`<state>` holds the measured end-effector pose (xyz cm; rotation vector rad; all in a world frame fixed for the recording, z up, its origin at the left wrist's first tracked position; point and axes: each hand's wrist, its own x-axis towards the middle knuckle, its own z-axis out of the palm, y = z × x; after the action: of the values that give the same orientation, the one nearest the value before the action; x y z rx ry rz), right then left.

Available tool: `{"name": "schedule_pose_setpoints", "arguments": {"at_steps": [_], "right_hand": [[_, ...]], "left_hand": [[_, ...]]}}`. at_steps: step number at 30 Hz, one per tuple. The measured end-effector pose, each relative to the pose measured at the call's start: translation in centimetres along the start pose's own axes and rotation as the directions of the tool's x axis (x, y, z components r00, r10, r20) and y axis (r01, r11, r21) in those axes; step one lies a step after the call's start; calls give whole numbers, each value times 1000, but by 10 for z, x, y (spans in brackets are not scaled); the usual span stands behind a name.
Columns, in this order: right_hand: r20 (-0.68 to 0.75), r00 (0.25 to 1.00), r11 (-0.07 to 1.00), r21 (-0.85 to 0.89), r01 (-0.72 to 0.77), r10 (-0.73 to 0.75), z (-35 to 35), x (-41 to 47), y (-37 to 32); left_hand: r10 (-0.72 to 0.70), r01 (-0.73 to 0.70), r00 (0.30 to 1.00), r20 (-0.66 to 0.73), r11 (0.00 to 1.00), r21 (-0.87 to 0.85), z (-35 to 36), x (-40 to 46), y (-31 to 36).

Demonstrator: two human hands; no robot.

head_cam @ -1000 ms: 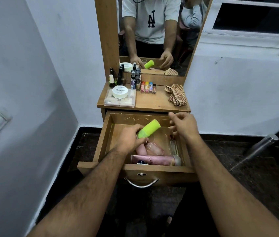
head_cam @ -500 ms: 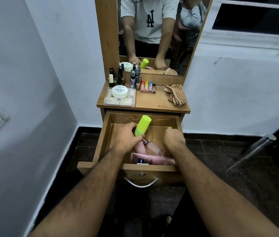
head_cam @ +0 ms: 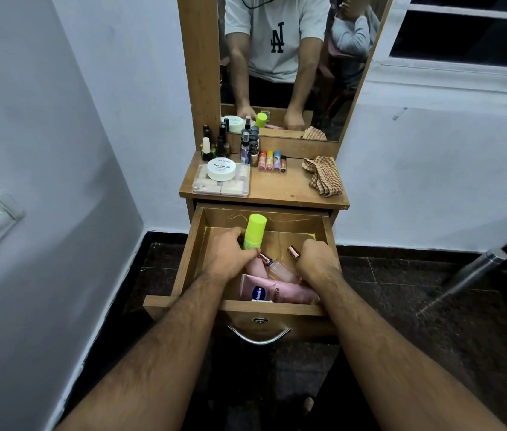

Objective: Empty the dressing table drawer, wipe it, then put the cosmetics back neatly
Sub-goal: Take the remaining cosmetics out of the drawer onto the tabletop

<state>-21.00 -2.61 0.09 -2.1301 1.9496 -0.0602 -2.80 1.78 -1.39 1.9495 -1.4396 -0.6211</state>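
The wooden drawer (head_cam: 194, 244) of the dressing table stands pulled open. My left hand (head_cam: 225, 255) is inside it, shut on a lime-green bottle (head_cam: 253, 231) held upright. My right hand (head_cam: 317, 259) is closed around a bottle with a rose-gold cap (head_cam: 293, 252) at the drawer's right side. Between the hands lies a clear pink perfume bottle (head_cam: 280, 269), with a pink tube (head_cam: 280, 292) and a Vaseline item (head_cam: 258, 292) near the drawer front. On the tabletop (head_cam: 280, 188) stand nail polish bottles (head_cam: 214, 144), lip balms (head_cam: 272, 160) and a white jar (head_cam: 221, 169) on a clear box.
A checked cloth (head_cam: 323, 175) lies on the tabletop's right side. The mirror (head_cam: 292, 63) rises behind, a wall is close on the left, and a metal tube (head_cam: 476, 269) slants over the dark floor at the right.
My right hand dropped from above the drawer's right edge down into the drawer and closed on the rose-gold-capped bottle. My left hand tilted the green bottle from slanted to upright.
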Motion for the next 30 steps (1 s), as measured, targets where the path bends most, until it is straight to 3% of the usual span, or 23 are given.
{"name": "schedule_pose_setpoints", "arguments": {"at_steps": [10,16,27,30], "right_hand": [[-91,996,930,363,52,-20,0,6,6],[-150,988,833,543,109,-31,2,4,10],[-358,930,702,643,305,-76,-46,25,-2],[-418,906,684,641,348,-69,-70,41,-13]], "left_hand": [[-15,15,1000,12,1000,-10,-1,-1,2],[-15,15,1000,-5,999,-46,-2,-5,6],[85,-120,981,-176,973,-197,-26,9,46],[109,-147,965,-237,978,-150,-43,31,71]]}}
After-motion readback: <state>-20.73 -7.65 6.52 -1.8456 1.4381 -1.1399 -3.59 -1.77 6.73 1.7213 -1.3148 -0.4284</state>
